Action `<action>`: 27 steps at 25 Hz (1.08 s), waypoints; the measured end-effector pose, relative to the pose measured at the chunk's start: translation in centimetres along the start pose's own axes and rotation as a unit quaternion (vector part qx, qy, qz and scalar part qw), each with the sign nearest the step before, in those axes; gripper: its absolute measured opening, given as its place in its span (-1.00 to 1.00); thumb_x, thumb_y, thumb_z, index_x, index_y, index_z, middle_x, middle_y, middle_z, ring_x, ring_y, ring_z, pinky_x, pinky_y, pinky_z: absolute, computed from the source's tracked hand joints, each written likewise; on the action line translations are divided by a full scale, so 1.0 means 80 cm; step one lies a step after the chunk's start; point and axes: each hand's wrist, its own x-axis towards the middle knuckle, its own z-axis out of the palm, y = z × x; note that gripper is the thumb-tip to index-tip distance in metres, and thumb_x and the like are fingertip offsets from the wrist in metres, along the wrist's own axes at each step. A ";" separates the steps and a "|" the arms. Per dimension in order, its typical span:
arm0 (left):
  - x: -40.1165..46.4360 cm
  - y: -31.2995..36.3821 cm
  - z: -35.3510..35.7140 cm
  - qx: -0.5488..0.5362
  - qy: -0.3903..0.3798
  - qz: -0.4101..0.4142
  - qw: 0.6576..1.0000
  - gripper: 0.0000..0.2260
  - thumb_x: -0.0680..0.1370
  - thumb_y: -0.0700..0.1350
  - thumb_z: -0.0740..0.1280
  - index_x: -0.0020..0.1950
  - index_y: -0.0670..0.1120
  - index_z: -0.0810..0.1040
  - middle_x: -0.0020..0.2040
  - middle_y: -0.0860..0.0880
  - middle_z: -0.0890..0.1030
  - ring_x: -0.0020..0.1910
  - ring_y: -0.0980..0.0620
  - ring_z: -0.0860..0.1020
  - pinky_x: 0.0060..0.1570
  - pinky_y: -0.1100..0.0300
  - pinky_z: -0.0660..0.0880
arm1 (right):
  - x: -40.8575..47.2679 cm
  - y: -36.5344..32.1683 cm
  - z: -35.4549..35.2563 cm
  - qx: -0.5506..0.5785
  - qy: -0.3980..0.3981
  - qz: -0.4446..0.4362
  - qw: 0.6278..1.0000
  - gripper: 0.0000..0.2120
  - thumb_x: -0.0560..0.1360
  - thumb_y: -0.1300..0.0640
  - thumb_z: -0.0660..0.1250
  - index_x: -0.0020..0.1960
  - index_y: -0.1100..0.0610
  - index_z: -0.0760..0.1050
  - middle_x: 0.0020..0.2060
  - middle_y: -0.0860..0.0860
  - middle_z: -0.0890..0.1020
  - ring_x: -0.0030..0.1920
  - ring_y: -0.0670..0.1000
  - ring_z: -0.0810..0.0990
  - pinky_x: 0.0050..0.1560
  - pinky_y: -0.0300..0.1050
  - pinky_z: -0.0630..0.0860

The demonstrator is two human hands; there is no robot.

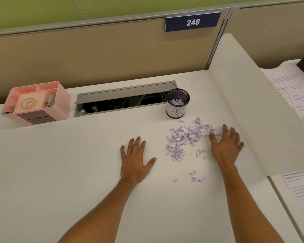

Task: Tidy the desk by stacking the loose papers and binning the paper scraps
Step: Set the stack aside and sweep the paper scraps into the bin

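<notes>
White desk [60, 163] – tan partition [95, 53] w/ "248" sign [192, 22].

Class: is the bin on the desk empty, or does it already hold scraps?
Not empty. Scraps show inside the upright bin, below its rim; how deep they go, cannot tell.
</notes>
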 end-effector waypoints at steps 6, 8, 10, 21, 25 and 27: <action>0.001 -0.001 0.001 0.002 0.002 -0.001 1.000 -0.30 0.52 0.37 -0.01 0.53 -0.02 0.23 0.59 0.00 0.12 0.58 -0.02 0.00 0.50 -0.20 -0.06 | 0.018 -0.048 0.012 -0.076 -0.103 -0.132 0.983 -0.25 0.44 -0.42 -0.05 0.54 -0.09 0.13 0.54 0.11 0.16 0.53 0.21 0.10 0.48 0.21 0.03; 0.001 -0.001 0.002 -0.001 0.003 -0.001 1.000 -0.30 0.52 0.37 0.00 0.53 -0.02 0.23 0.59 0.00 0.12 0.58 -0.02 0.00 0.50 -0.20 -0.06 | 0.002 -0.060 0.017 -0.099 -0.122 -0.167 0.973 -0.26 0.46 -0.39 -0.01 0.54 -0.06 0.16 0.52 0.13 0.21 0.50 0.25 0.14 0.47 0.21 0.13; 0.001 -0.001 0.001 -0.001 0.003 0.000 1.000 -0.30 0.52 0.37 -0.01 0.54 -0.02 0.23 0.59 0.00 0.12 0.58 -0.02 -0.01 0.50 -0.20 -0.07 | -0.021 -0.068 0.012 -0.095 -0.142 -0.174 0.970 -0.34 0.52 -0.31 0.12 0.53 -0.05 0.18 0.51 0.10 0.23 0.49 0.24 0.16 0.44 0.18 0.23; 0.000 -0.001 -0.001 0.005 -0.008 -0.001 1.000 -0.29 0.52 0.38 -0.04 0.55 -0.01 0.20 0.60 0.01 0.08 0.58 -0.02 -0.05 0.51 -0.19 -0.09 | -0.067 -0.101 -0.001 -0.159 -0.145 -0.263 0.940 -0.82 0.27 0.46 0.37 -0.24 0.23 0.61 -0.38 0.08 0.45 -0.46 0.12 0.38 -0.50 -0.20 0.16; 0.001 0.000 -0.001 -0.001 -0.006 -0.004 1.000 -0.29 0.52 0.38 -0.02 0.55 -0.01 0.20 0.59 0.01 0.09 0.58 -0.01 -0.05 0.51 -0.18 -0.11 | -0.032 -0.128 -0.043 -0.082 -0.108 -0.235 0.962 -0.76 0.45 0.38 0.27 -0.08 0.18 0.68 -0.17 0.09 0.71 -0.19 0.11 0.64 -0.10 -0.06 0.56; 0.001 0.001 -0.001 -0.001 -0.010 -0.006 1.000 -0.29 0.52 0.38 -0.02 0.55 -0.01 0.19 0.60 0.01 0.07 0.58 -0.01 -0.07 0.51 -0.18 -0.13 | -0.013 -0.153 -0.075 -0.018 -0.084 -0.230 0.969 -0.76 0.48 0.35 0.29 -0.02 0.16 0.69 -0.13 0.11 0.73 -0.12 0.13 0.67 0.02 -0.01 0.58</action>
